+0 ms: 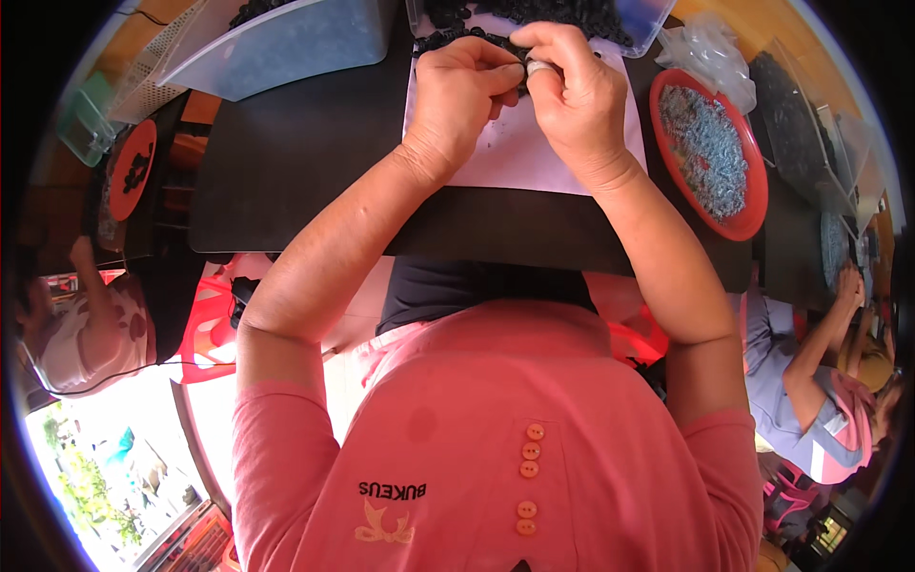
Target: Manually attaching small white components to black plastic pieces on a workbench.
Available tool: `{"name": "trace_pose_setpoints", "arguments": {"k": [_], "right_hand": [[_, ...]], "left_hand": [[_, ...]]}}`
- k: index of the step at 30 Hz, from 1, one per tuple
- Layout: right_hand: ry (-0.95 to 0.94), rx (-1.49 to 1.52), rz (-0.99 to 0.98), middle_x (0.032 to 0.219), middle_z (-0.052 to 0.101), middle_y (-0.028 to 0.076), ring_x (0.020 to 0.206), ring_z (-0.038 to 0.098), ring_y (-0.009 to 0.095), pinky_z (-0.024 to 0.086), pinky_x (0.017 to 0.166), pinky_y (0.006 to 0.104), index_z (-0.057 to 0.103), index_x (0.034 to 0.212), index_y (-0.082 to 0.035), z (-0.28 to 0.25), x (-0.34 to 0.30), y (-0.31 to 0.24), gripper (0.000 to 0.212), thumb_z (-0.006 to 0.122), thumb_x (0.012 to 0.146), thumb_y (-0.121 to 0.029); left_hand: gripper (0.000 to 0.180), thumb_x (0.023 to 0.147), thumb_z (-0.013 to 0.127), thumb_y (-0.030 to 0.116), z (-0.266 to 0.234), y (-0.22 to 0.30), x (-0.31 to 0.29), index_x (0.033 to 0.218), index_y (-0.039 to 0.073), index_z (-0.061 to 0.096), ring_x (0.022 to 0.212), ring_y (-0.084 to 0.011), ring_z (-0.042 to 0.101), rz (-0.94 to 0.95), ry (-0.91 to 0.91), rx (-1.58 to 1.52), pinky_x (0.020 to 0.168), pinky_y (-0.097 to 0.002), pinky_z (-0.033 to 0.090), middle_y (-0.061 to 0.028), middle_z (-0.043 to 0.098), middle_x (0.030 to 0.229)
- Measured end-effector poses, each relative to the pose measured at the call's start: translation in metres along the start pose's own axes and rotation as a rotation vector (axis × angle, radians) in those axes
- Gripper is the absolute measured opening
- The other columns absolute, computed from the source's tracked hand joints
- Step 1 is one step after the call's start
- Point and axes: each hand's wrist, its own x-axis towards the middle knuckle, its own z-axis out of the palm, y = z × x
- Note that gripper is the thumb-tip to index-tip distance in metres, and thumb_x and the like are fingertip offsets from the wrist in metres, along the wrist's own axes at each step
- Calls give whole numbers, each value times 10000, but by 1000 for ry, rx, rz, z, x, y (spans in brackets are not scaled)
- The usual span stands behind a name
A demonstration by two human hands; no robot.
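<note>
Over the far part of a white sheet (529, 167), my two hands meet with their fingertips nearly touching. My left hand (456, 93) is closed in a pinch on a small black part (522, 86), mostly hidden by the fingers. From the other side, my right hand (583, 107) pinches at the same part with thumb and index finger; a pale band circles one of its fingers. Just beyond the hands lies a heap of small black parts (457, 38). Their exact kind is too small to make out.
A red plate (758, 205) of small silvery metal pieces stands at the right, beside a clear plastic bag (710, 59). A large translucent bin (286, 59) sits back left, another bin (656, 27) behind the hands. Other people (810, 381) work at tables on both sides.
</note>
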Motion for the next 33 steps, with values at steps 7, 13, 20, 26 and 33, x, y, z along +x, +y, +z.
{"name": "trace_pose_setpoints", "arguments": {"k": [7, 13, 20, 26, 33], "right_hand": [[-147, -39, 165, 873, 672, 40, 732, 644, 215, 521, 673, 333, 629, 1096, -91, -12, 10, -29, 396, 688, 716, 6], [-188, -235, 7, 844, 601, 45, 812, 605, 265, 466, 743, 386, 639, 884, -95, -10, -1, -2, 276, 717, 620, -75], [-108, -241, -131, 787, 576, 57, 748, 580, 272, 457, 689, 397, 594, 798, -72, -7, 1, 2, 218, 685, 601, -47], [-91, -140, -139, 790, 580, 87, 759, 583, 305, 459, 688, 413, 585, 800, -62, 5, -2, -5, 227, 673, 602, 3], [-95, -14, 79, 830, 616, 66, 768, 614, 277, 475, 701, 403, 626, 1131, -87, -11, 0, -4, 456, 761, 695, -86]], "left_hand": [[110, 866, 671, 58, -11, -7, 9, 876, -50, 651, 571, -148, 584, -87, -20, -273, 519, -267, 469, -98, 645, 710], [138, 893, 660, 83, -9, -2, 6, 922, -51, 665, 657, -169, 629, -95, -37, -239, 596, -279, 505, -100, 664, 782], [112, 879, 654, 38, -8, -1, 7, 860, -70, 674, 631, -178, 647, -79, -39, -232, 591, -277, 507, -129, 676, 729], [95, 861, 659, 15, -12, -1, 3, 814, -68, 663, 564, -170, 615, -33, 14, -225, 515, -271, 498, -127, 661, 687], [114, 879, 646, 56, -13, 29, 4, 861, -54, 671, 624, -174, 633, 170, 176, -103, 551, -278, 516, -116, 663, 744]]}}
